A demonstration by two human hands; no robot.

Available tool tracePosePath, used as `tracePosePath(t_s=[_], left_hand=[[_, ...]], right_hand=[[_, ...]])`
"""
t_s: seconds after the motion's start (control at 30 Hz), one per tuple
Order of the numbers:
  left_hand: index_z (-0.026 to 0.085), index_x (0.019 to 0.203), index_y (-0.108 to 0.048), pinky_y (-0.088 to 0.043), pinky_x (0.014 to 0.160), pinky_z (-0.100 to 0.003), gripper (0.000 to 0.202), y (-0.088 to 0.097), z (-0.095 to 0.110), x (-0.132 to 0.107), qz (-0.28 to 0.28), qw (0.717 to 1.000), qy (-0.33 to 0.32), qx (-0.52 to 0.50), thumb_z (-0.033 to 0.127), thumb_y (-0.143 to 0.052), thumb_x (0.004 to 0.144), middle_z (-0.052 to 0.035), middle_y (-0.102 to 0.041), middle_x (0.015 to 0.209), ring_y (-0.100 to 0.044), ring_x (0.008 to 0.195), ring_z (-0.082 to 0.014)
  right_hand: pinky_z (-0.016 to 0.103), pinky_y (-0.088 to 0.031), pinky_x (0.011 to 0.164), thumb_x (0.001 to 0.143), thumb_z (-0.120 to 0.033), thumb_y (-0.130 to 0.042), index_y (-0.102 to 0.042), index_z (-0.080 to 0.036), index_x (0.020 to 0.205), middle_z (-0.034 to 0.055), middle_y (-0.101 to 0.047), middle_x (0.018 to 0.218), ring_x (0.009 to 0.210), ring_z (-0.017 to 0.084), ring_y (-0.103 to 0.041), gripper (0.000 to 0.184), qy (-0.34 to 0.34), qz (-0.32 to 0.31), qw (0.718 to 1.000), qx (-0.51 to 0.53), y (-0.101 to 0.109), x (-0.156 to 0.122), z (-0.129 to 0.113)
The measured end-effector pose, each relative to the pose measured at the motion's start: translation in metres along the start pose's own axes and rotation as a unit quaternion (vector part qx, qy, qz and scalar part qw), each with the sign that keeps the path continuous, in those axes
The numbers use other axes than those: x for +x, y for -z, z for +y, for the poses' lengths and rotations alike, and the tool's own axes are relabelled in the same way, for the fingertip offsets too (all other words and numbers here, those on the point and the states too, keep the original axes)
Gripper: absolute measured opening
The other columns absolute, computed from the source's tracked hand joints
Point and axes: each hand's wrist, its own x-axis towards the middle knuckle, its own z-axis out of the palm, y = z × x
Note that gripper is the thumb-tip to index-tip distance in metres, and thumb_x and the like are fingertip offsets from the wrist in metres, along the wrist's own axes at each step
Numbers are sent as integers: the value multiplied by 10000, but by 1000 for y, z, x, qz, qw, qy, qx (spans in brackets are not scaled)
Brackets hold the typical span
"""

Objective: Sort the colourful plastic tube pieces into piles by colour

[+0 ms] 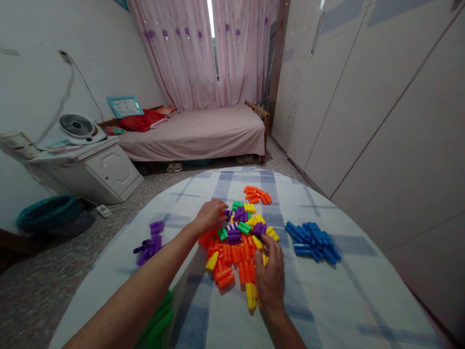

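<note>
Mixed pile of plastic pcs [236,252] is on the round table [334,310], L hand [211,214] at pile's far-left edge, fingers bent, can't tell if gripping; R hand [271,271] cupped along pile's right edge, thumb & fingers apart. Blue pcs [313,242] lie right of pile, purple group [150,247] left, small orange group [257,195] just beyond, green pcs [162,320] nearer & left, partly under L forearm.

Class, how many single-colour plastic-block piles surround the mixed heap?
4: orange pile beyond, blue pile right, purple pile left, green pile partly hidden by left forearm.
</note>
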Motion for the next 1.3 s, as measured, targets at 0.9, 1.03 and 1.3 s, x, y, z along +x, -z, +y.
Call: tracePosePath(t_s=[0.9,1.03,1.3], left_hand=[[215,1113,-649,-449,928,-273,478,24,-91,-104,-36,991,125,-4,57,-481,694,-54,-642,1159,-604,1046,-191],[219,1046,-677,-445,929,-287,427,14,-107,-127,-59,986,154,-1,80,-470,700,-61,-664,1110,-604,1036,-202],[173,1107,-654,-347,1053,-363,374,6,-110,-111,60,970,220,81,284,-422,836,-116,-549,1301,-487,1214,-260]], right_hand=[[420,-357,967,824,-333,-431,-530,-183,1202,110,-536,1189,1128,265,-478,419,-20,-22,999,-26,3,5,2],[425,-350,972,822,-325,-430,-534,-182,1196,111,-537,1182,1127,266,-478,413,-17,-20,1000,-16,3,5,2],[405,-356,992,847,-315,-412,-505,-189,1227,100,-531,1202,1148,238,-472,411,-7,-17,1000,-5,2,2,5]])
